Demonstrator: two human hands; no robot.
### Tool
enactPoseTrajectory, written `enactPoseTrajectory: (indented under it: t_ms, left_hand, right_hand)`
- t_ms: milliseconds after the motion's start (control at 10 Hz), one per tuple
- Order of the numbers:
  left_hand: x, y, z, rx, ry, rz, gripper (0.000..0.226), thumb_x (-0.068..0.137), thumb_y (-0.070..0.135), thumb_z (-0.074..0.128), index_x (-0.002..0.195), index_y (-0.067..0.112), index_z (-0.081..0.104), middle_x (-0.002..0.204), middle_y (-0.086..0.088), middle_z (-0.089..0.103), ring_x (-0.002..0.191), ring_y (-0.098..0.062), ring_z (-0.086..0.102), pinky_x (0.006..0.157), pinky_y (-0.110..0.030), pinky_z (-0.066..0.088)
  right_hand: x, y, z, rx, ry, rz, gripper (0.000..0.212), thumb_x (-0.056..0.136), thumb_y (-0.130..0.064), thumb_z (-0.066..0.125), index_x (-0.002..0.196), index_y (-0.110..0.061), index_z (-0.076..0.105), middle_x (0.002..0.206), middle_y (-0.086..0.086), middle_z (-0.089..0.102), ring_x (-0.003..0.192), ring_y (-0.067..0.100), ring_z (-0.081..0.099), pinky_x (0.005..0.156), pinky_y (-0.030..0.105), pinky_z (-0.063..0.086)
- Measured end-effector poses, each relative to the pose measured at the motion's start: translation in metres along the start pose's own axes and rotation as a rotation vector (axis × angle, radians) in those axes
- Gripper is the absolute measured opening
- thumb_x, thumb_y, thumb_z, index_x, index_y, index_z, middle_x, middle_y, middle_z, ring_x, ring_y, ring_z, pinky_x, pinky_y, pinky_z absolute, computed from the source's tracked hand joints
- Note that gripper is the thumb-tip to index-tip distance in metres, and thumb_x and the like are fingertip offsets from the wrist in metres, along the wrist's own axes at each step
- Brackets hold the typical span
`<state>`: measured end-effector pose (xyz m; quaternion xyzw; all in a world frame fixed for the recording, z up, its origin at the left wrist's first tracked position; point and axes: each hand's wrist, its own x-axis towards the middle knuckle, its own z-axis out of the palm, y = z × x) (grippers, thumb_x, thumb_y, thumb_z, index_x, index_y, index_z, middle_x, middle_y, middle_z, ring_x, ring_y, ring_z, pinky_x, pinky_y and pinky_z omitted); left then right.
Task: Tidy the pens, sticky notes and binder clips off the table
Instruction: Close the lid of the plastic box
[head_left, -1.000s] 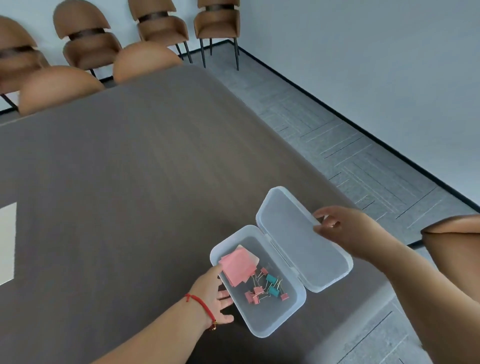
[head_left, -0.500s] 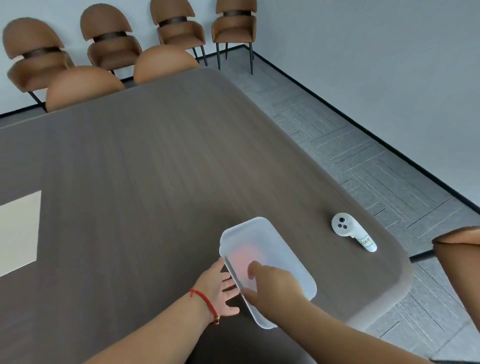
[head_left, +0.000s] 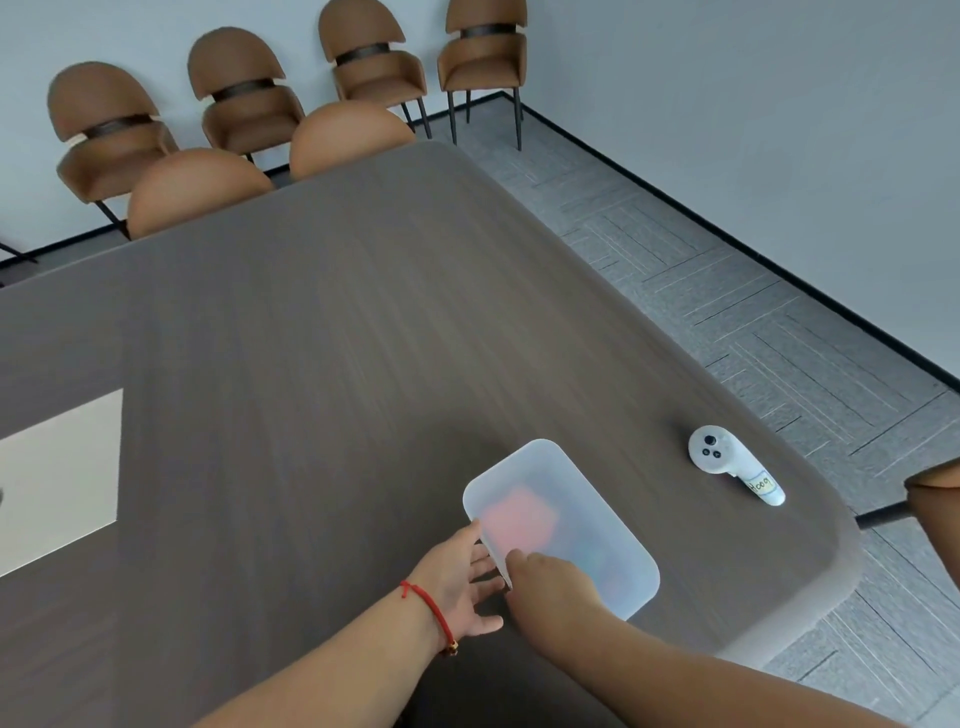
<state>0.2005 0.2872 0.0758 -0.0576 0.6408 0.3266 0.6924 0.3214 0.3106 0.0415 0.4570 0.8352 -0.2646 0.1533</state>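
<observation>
I see a plastic box (head_left: 563, 525) with its lid closed, lying on the dark tabletop (head_left: 322, 374) near the corner at about 5 o'clock in my view. Through the cloudy lid a pink shape, probably the sticky notes (head_left: 514, 517), shows, with some blurred teal and red beside it; I cannot tell what those are. The left hand (head_left: 460, 582) lies open with fingers spread against the box's near-left side. The right hand (head_left: 550, 579) presses flat on the lid's near corner, gripping nothing. A white controller (head_left: 730, 467) lies at 3 o'clock from the box, well apart.
</observation>
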Motion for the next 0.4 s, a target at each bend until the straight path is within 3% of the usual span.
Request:
enactPoseTrajectory:
  t_ms: [200, 300, 400]
  left_hand:
    - [-0.015, 0.008, -0.002, 0.025, -0.011, 0.038, 0.041, 0.092, 0.05, 0.045, 0.109, 0.014, 0.056, 0.118, -0.001, 0.057, 0.118, -0.024, 0.048, 0.105, -0.054, 0.031]
    - [-0.026, 0.017, -0.008, 0.03, 0.008, 0.06, 0.042, 0.094, 0.049, 0.04, 0.118, 0.015, 0.049, 0.124, -0.004, 0.053, 0.122, -0.026, 0.048, 0.108, -0.054, 0.03]
    - [-0.033, 0.024, -0.027, 0.059, 0.015, 0.096, 0.052, 0.095, 0.044, 0.042, 0.134, 0.01, 0.046, 0.139, -0.005, 0.052, 0.123, -0.025, 0.052, 0.101, -0.049, 0.037]
  right_hand:
    - [-0.009, -0.001, -0.021, 0.134, -0.121, 0.01, 0.033, 0.091, -0.032, 0.058, 0.119, -0.016, 0.053, 0.11, 0.006, 0.064, 0.098, 0.022, 0.062, 0.087, 0.032, 0.05]
    - [-0.022, 0.002, -0.056, 0.299, -0.134, 0.084, 0.024, 0.093, -0.036, 0.053, 0.114, -0.025, 0.058, 0.113, -0.003, 0.064, 0.1, 0.016, 0.059, 0.086, 0.025, 0.045]
    - [-0.047, 0.009, -0.111, 0.44, 0.125, 0.099, 0.012, 0.093, -0.035, 0.048, 0.094, -0.035, 0.06, 0.096, -0.009, 0.067, 0.084, 0.01, 0.065, 0.072, 0.025, 0.05]
